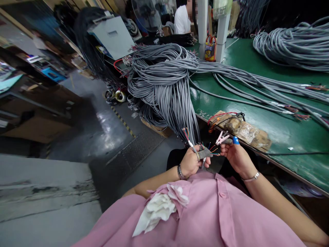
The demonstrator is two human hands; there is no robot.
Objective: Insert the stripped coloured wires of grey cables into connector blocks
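Note:
My left hand is closed around grey cables, its thumb wrapped in a grey covering. Thin coloured wires fan out of one cable end beside that thumb. Another cable end with a white sleeve and bare-tipped coloured wires points up past the hand. Just to the right, my right hand has its fingers curled and its thumb, banded with blue tape, laid over them. A pink clip shows right at that thumb's tip; whether the fingers grip it I cannot tell.
A large bundle of grey cables hangs over the end of the green table. Near the front edge lies a taped wooden block with a lead. More cable coils are at back right. A person in white is behind.

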